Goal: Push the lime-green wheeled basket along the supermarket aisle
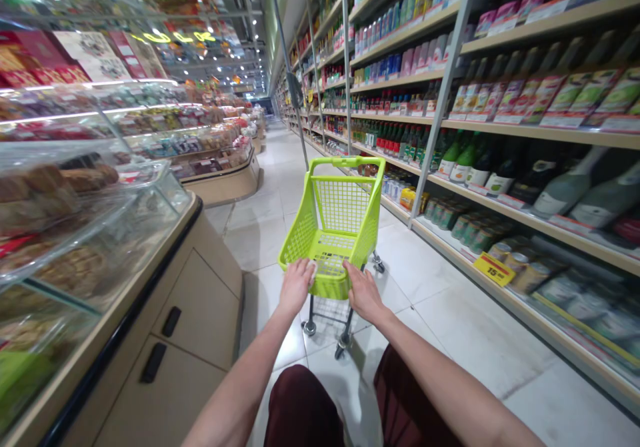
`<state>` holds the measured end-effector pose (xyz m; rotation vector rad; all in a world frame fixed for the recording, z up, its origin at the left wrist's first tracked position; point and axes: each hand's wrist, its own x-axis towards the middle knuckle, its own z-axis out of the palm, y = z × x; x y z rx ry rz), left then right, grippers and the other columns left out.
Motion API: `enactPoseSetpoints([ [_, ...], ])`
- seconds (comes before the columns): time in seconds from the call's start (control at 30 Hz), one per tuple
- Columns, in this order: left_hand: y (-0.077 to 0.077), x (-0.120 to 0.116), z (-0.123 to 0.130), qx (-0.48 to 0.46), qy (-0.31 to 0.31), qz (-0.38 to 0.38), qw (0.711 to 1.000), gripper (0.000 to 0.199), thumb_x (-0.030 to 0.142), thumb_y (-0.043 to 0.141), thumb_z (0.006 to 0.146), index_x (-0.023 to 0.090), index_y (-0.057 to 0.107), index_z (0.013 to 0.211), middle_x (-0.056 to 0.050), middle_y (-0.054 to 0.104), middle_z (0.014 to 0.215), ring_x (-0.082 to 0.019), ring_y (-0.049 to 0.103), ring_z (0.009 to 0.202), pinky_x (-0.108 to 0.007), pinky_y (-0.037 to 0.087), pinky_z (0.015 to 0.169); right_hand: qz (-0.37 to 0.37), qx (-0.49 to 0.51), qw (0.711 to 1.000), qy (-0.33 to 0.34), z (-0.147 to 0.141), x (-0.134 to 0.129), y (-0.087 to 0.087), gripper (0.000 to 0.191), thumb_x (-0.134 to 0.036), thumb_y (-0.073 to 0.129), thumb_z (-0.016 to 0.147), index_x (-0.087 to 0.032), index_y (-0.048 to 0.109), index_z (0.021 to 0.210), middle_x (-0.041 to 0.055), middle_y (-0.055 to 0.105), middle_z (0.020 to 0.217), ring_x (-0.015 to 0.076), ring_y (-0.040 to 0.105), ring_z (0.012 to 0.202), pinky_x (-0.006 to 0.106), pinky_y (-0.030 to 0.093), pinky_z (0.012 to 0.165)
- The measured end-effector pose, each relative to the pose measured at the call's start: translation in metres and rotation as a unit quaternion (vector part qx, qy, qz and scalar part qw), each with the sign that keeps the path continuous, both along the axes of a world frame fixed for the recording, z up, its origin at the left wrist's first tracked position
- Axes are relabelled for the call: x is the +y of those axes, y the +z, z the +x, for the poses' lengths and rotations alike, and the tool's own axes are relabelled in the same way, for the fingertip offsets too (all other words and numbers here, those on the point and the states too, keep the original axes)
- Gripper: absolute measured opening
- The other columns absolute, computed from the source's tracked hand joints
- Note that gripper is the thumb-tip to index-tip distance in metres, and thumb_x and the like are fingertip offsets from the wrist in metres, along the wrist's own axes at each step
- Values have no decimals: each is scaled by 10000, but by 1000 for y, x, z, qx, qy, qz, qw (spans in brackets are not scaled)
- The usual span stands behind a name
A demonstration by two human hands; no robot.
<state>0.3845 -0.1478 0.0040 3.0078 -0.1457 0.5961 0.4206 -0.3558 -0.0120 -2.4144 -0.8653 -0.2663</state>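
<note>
A small lime-green plastic shopping cart (345, 207) stands upright on the tiled floor before me, on dark legs with caster wheels. Its basket has perforated sides and holds no goods that I can see. My left hand (299, 283) is closed on the left part of the near rim, and a small whitish patch by its fingers is too unclear to name. At the right corner of that rim, my right hand (364, 292) is closed too, its thumb and fingertips at the edge. The undersides of both grips are hidden.
On the right, a long shelf (540, 133) carries bottles and cans, with a yellow price tag (494, 270) low down. A glass-topped wooden counter (185, 293) with packaged food borders the left. Between them a tiled aisle (280, 147) runs ahead, past another display (220, 180).
</note>
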Motion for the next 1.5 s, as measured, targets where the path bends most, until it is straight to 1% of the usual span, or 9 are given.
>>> enactPoseSetpoints([
  [0.13, -1, 17, -1, -18, 69, -34, 997, 387, 84, 381, 780, 177, 486, 1140, -118, 455, 1231, -233, 356, 1181, -409, 323, 957, 44, -26, 999, -11, 1, -7, -9, 742, -31, 374, 594, -139, 246, 1316, 108, 420, 1283, 220, 365, 1183, 438, 315, 957],
  [0.33, -6, -66, 4, -14, -66, -62, 996, 402, 101, 408, 780, 200, 453, 1167, -90, 415, 1274, -217, 325, 1196, -409, 304, 974, 94, -42, 994, -25, 1, -16, -12, 671, -34, 357, 625, -109, 298, 1289, 120, 444, 1253, 203, 387, 1168, 416, 333, 951],
  [0.4, -2, -79, 6, 1, -103, -49, 993, 406, 102, 422, 774, 213, 458, 1162, -71, 405, 1286, -219, 310, 1202, -407, 300, 974, 91, -28, 995, -35, 1, -22, -8, 616, -51, 354, 668, -114, 313, 1280, 118, 450, 1252, 208, 389, 1168, 433, 326, 946],
  [0.57, 14, -55, 10, 67, -53, -27, 996, 307, 161, 441, 778, 228, 528, 1065, -60, 501, 1145, -195, 446, 1036, -346, 364, 890, 98, 18, 992, -77, 7, -30, -3, 465, -167, 359, 782, -151, 369, 1246, 101, 471, 1236, 218, 412, 1147, 456, 304, 947],
  [0.77, 21, -41, 4, 108, 2, -25, 994, 249, 190, 437, 783, 219, 565, 994, -55, 540, 922, -180, 489, 858, -301, 381, 793, 198, 85, 964, -157, 14, -9, -24, 520, -301, 340, 825, -91, 286, 1298, 156, 352, 1318, 229, 321, 1222, 407, 318, 968],
  [1.0, 11, -60, -14, 64, -4, -73, 995, 318, 115, 430, 764, 203, 530, 1053, -60, 534, 996, -190, 458, 930, -321, 382, 829, 222, 132, 950, -173, 7, -4, -35, 564, -290, 340, 818, -103, 217, 1335, 120, 329, 1345, 217, 309, 1234, 381, 293, 998],
  [1.23, -3, -110, -5, 6, -120, -93, 988, 436, 53, 421, 746, 193, 465, 1156, -96, 461, 1224, -228, 355, 1153, -453, 306, 954, 231, 146, 947, -169, 8, -18, -29, 536, -283, 292, 848, -133, 185, 1351, 82, 340, 1344, 176, 305, 1238, 345, 292, 1003],
  [1.37, -6, -81, -7, 12, -140, -62, 988, 452, 93, 413, 775, 232, 424, 1204, -79, 451, 1253, -220, 347, 1177, -452, 320, 955, 223, 162, 947, -167, 13, -22, -31, 530, -292, 289, 848, -114, 215, 1343, 87, 323, 1354, 165, 307, 1237, 322, 291, 1001],
  [1.5, -5, -14, -21, -9, -30, -47, 998, 406, 82, 378, 772, 195, 493, 1145, -97, 478, 1220, -222, 374, 1159, -429, 328, 963, 271, 168, 933, -167, 17, -20, -36, 530, -295, 299, 838, -149, 228, 1342, 66, 329, 1353, 168, 309, 1236, 343, 266, 1014],
])
